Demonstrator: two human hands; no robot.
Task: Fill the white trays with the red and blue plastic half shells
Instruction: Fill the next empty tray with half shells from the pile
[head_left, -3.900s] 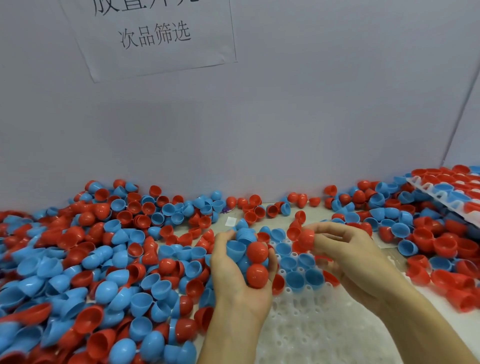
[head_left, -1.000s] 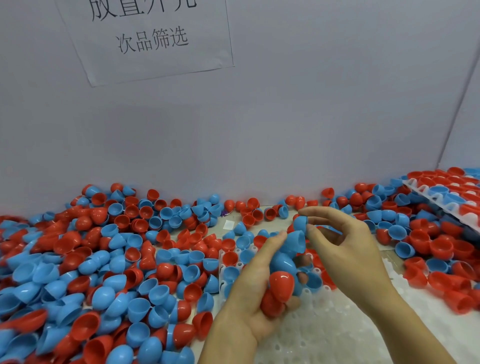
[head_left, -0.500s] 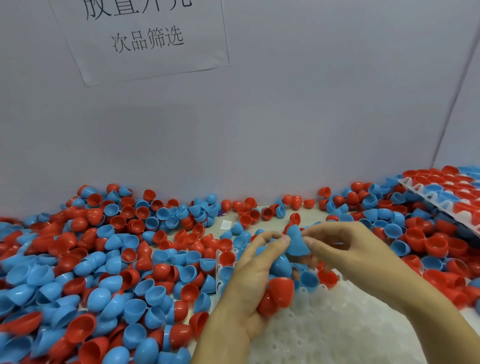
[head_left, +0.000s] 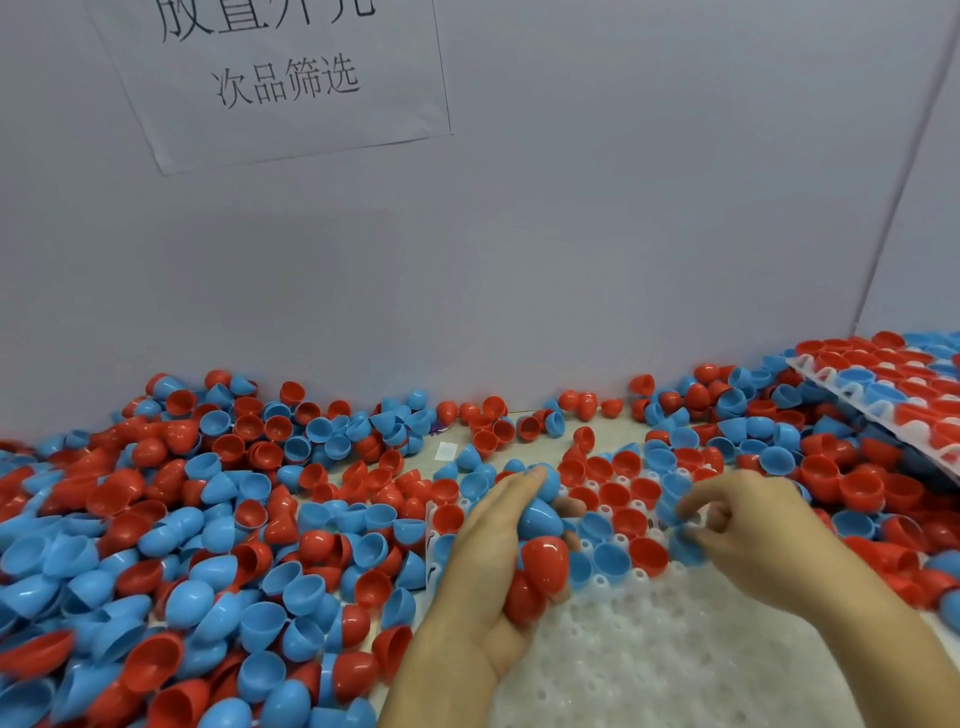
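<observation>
In the head view, the person's left hand (head_left: 501, 558) is cupped palm-up and grips a small stack of round plastic half shells: a glossy red half shell (head_left: 545, 569) nearest the palm and a blue half shell (head_left: 540, 519) above it, with the fingertips curled over the top one. The right hand (head_left: 748, 530) pinches a single blue plastic half shell (head_left: 685, 545) between thumb and fingertips, low over the white dimpled plastic tray (head_left: 649, 654).

The tray lies directly under and between both hands, stretching back toward the person. Its far rows, just beyond the fingertips, already carry red and blue shells, open side up; the near part shows only bare sockets. The next free sockets appear to sit just below the right hand's fingertips, so that hand is the nearer one, and the pinched shell probably needs only a short drop with its open rim facing up.

Loose red and blue shells (head_left: 208, 545) are heaped to the left of the left hand. A second, filled white tray (head_left: 883, 410) leans beyond the right hand, well apart.
</observation>
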